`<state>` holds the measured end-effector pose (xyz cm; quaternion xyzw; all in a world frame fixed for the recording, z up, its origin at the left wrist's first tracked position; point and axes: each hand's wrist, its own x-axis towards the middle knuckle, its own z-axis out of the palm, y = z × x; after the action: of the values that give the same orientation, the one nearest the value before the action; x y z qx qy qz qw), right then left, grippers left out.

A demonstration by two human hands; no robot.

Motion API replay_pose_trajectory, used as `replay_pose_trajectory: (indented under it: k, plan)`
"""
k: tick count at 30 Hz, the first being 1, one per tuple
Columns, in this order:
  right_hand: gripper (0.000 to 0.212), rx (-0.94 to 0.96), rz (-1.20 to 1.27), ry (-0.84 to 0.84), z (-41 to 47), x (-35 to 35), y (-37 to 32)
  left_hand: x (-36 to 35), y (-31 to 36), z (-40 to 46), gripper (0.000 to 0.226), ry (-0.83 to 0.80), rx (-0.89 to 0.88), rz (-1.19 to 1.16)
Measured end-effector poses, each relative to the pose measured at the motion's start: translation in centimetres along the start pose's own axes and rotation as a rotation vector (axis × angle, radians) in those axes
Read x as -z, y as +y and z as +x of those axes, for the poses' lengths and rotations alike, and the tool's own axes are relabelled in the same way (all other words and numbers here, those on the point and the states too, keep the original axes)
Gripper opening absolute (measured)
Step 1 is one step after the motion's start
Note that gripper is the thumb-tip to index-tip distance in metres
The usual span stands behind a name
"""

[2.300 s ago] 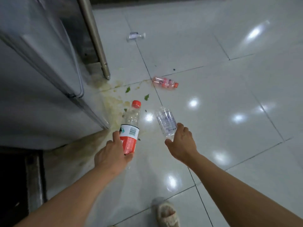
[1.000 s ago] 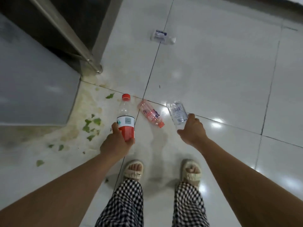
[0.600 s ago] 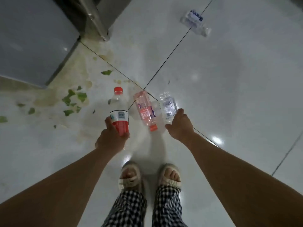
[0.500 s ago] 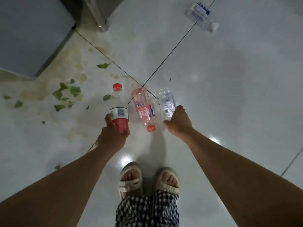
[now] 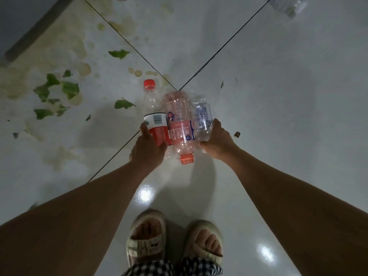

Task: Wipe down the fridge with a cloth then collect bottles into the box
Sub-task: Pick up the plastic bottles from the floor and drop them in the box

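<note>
Both hands are out over the floor (image 5: pixel 278 96): the left hand (image 5: pixel 148 150) grips a red-labelled bottle (image 5: pixel 156 120), the right hand (image 5: pixel 216 141) grips a clear bottle (image 5: pixel 202 118). Squeezed between these two bottles, touching both, is a pink bottle (image 5: pixel 180 124), cap toward the person. Another clear bottle (image 5: pixel 284 5) lies at the floor's far right edge. Green leaf scraps (image 5: pixel 59 90) litter the left.

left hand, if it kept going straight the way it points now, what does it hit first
The left hand grips the red-label bottle and points away from the feet. Straight on, past the bottle's cap, lie stained floor tiles. Nothing solid shows on that line within the picture, though depth is hard to judge.
</note>
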<state>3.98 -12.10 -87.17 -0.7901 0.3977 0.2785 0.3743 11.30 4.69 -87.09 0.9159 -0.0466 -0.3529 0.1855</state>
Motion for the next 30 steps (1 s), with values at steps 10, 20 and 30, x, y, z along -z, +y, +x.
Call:
replay_pose_trajectory:
  k: [10, 20, 30]
  plan:
    - [0.062, -0.009, -0.183, -0.027, -9.1, 8.1, -4.1, 10.9, 5.1, -6.1, 0.061, -0.126, -0.044, 0.254]
    - [0.064, 0.067, -0.27, 0.081, -16.5, 24.2, -14.9, 27.2, 17.3, -11.9, 0.055, -0.074, -0.208, 0.203]
    - [0.064, 0.181, -0.45, 0.155, -13.8, 37.0, -16.7, 31.0, 29.1, -11.2, 0.054, -0.012, -0.276, 0.273]
